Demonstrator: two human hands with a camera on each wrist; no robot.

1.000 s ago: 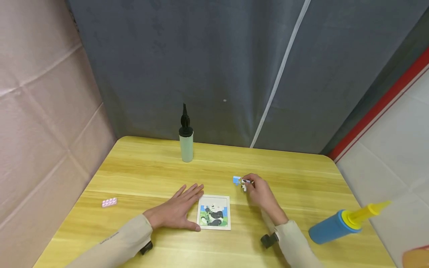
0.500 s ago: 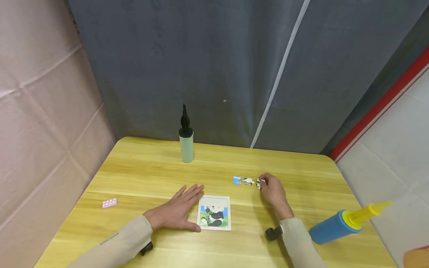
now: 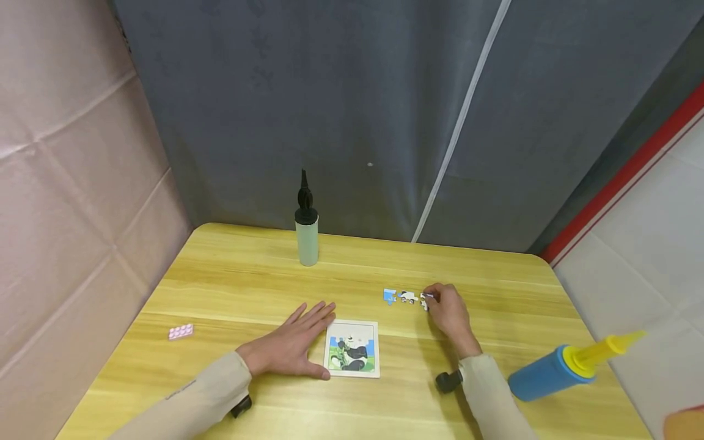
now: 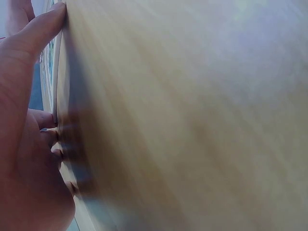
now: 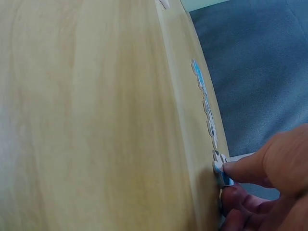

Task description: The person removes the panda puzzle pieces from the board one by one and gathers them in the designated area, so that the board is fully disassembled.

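A white-framed panda puzzle (image 3: 352, 349) lies on the table, its upper part a bare pale board. My left hand (image 3: 288, 348) rests flat with spread fingers against its left edge. Above and right of the frame, a blue piece (image 3: 389, 296) and a black-and-white piece (image 3: 408, 297) lie in a row. At the row's right end my right hand (image 3: 451, 315) pinches another piece (image 3: 425, 302) at the tabletop. The right wrist view shows thumb and fingers (image 5: 245, 168) on that piece (image 5: 220, 166), close beside the row.
A pink studded block (image 3: 180, 332) lies at the left of the wooden table (image 3: 247, 263). A pale green pump with a black top (image 3: 307, 241) stands at the back. On the right is a blue pump with a yellow nozzle (image 3: 544, 374).
My right hand has moved right, and the black-and-white piece it covered now shows beside the blue one. It has hardly moved in the last half second. My left hand stays put.
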